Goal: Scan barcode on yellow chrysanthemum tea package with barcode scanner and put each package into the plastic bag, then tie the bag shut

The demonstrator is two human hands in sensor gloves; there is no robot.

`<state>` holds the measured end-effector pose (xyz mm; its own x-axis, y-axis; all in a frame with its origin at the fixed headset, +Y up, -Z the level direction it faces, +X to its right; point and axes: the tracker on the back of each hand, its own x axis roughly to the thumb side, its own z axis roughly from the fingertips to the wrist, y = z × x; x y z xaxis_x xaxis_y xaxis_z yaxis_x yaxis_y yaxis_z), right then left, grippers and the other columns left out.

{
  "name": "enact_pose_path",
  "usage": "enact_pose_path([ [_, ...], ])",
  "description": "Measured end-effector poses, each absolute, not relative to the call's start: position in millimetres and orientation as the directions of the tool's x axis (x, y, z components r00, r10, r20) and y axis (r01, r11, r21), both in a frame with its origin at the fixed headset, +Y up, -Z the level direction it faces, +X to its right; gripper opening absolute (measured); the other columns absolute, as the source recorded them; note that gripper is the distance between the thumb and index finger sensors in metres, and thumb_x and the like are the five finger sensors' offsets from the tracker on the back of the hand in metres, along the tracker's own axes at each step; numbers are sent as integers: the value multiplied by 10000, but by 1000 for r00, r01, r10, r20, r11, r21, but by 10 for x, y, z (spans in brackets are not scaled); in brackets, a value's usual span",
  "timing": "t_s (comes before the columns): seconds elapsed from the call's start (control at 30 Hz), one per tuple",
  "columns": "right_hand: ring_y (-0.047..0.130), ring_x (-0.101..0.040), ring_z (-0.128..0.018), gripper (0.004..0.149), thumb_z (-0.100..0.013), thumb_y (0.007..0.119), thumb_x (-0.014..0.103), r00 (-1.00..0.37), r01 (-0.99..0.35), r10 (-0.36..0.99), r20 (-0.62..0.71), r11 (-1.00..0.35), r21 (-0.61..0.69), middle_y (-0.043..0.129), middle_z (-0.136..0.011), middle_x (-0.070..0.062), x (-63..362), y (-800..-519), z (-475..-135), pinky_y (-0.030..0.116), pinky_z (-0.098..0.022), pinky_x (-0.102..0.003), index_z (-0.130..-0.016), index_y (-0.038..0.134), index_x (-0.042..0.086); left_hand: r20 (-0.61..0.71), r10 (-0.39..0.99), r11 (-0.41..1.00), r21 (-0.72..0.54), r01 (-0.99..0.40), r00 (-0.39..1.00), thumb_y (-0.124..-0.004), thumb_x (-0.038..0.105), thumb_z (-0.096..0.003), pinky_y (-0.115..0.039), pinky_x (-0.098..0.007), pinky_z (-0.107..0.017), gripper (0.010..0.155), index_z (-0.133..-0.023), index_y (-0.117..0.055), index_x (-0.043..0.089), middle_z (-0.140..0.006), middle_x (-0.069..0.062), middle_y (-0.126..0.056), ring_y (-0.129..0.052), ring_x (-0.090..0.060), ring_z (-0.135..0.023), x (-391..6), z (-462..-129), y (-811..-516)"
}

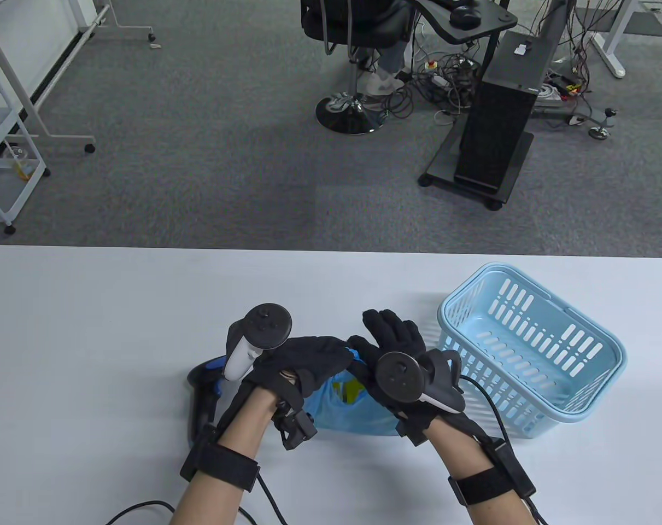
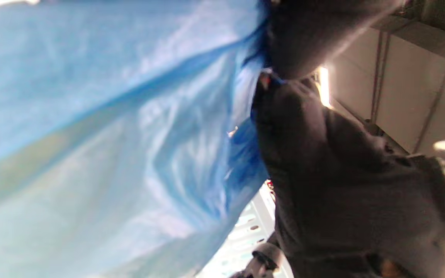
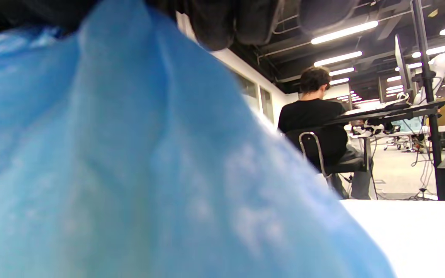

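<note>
From the table view I see both gloved hands meeting over the blue plastic bag [image 1: 347,407], which sits on the white table [image 1: 90,328] near its front edge, between the wrists. Yellow shows through the film, so the yellow tea packages [image 1: 348,389] are inside it. My left hand [image 1: 303,366] has its fingers curled down onto the top of the bag, gripping the gathered film. My right hand [image 1: 388,342] is at about three o'clock from the left one and touching it; its fingers point up toward twelve o'clock, and I cannot tell from here how much of the bag it holds. The barcode scanner [image 1: 202,391] lies at nine o'clock from the bag, partly under my left wrist. The light blue basket [image 1: 533,350] stands at three o'clock, just beside my right hand. In the left wrist view the bag [image 2: 110,154] fills the frame's left, and dark gloved fingers [image 2: 303,127] pinch a twisted bit of blue film at about one o'clock. In the right wrist view the bag [image 3: 129,173] is a blurred blue mound with gloved fingertips [image 3: 222,23] on its peak at twelve o'clock, probably gripping it; a seated person [image 3: 315,123] is in the background.
</note>
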<state>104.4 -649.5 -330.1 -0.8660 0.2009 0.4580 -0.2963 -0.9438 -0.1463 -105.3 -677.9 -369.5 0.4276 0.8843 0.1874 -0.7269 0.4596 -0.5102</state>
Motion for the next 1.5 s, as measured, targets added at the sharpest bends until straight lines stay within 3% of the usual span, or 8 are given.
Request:
enact_pose_path([
  [0.1,475,-382,-1038,657,-399,572,486,-866,-320,239,438,-940,-121,455,-1106,-118,1144,-6469,-3308,464,-717,-658,-971,719,197,235,859,512,-450,-732,455,-711,557,-520,-681,-626,-594,644,-932,-884,94,-820,-167,-1002,-921,-433,-820,-1104,-3640,-6715],
  [0.2,542,-379,-1017,636,-400,565,489,-867,-351,280,412,-930,-107,529,-1091,-118,1267,-6478,-3327,535,-706,-620,-965,740,256,266,804,595,-352,-723,532,-710,514,-520,-676,-632,-593,618,-912,-907,79,-795,-185,-1016,-929,-443,-801,-1159,-3582,-6652],
  [0.37,853,-270,-713,506,-398,590,468,-887,-348,280,367,-928,-136,856,-760,-30,1451,-6545,-3296,742,-557,-471,-718,909,238,311,513,855,-112,-506,800,-680,480,-513,-782,-541,-508,476,-712,-977,165,-541,-60,-1068,-1044,-307,-565,-1151,-3504,-6692],
  [0.6,923,-217,-475,474,-396,590,467,-879,-384,368,303,-923,7,929,-528,-23,1718,-6765,-3248,816,-383,-405,-540,956,203,249,478,878,-100,-469,842,-620,497,-508,-788,-522,-448,462,-635,-947,197,-432,-8,-1004,-1014,-254,-440,-1222,-3508,-6917],
  [0.87,926,-208,-444,469,-395,588,467,-888,-389,392,239,-919,63,931,-493,-17,1973,-6975,-3192,824,-357,-392,-508,956,199,216,381,923,-29,-384,899,-589,516,-505,-816,-484,-416,461,-589,-944,234,-382,42,-988,-1019,-199,-378,-1260,-3444,-7070],
  [1.37,929,-207,-447,473,-393,594,476,-893,-402,411,185,-911,87,933,-495,-19,2120,-7152,-3165,826,-361,-392,-505,962,200,176,354,934,-18,-357,918,-604,524,-501,-824,-475,-410,458,-581,-955,241,-373,50,-1000,-1028,-193,-380,-1343,-3386,-7191],
  [1.43,928,-211,-469,472,-392,595,483,-911,-373,372,177,-927,34,931,-519,-14,2106,-7141,-3151,824,-376,-397,-526,956,210,200,360,932,-31,-362,911,-606,531,-500,-827,-472,-429,448,-619,-938,253,-421,57,-1010,-1037,-191,-424,-1327,-3382,-7197],
  [1.5,920,-224,-547,493,-392,585,500,-929,-321,321,182,-946,29,916,-603,-13,2093,-7123,-3103,816,-429,-415,-602,937,228,209,381,924,-45,-380,901,-640,537,-500,-788,-509,-482,505,-796,-877,203,-603,-14,-1005,-1011,-271,-573,-1320,-3324,-7163],
])
